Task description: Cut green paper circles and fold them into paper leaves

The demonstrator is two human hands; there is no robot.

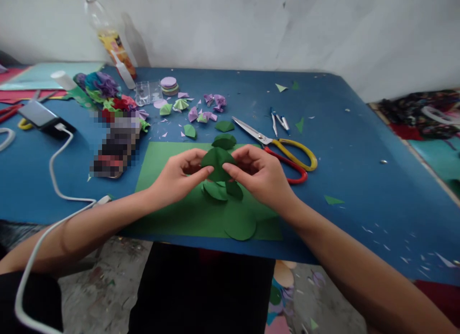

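Observation:
Between both hands a dark green paper circle (pixel 217 162) with a crease down its middle is held up. My left hand (pixel 179 175) pinches its left edge, thumb in front. On its right edge my right hand (pixel 261 173) does the same. Below lies a green paper sheet (pixel 172 221) bearing a flat green circle (pixel 240 222) and several folded green pieces (pixel 215 191). Two more folded green pieces, one (pixel 224 126) beyond the sheet and one (pixel 224 141) at its far edge, lie past my hands. Large scissors (pixel 262 137) with yellow and red handles rest beside my right hand.
A phone (pixel 117 149), a power bank (pixel 46 118) with a white cable (pixel 53 176), a bottle (pixel 111 37) and crumpled paper flowers (pixel 102 87) are at the left. Lilac and green scraps (pixel 219 101), a compass (pixel 278 120) and paper discs (pixel 169 85) lie farther back.

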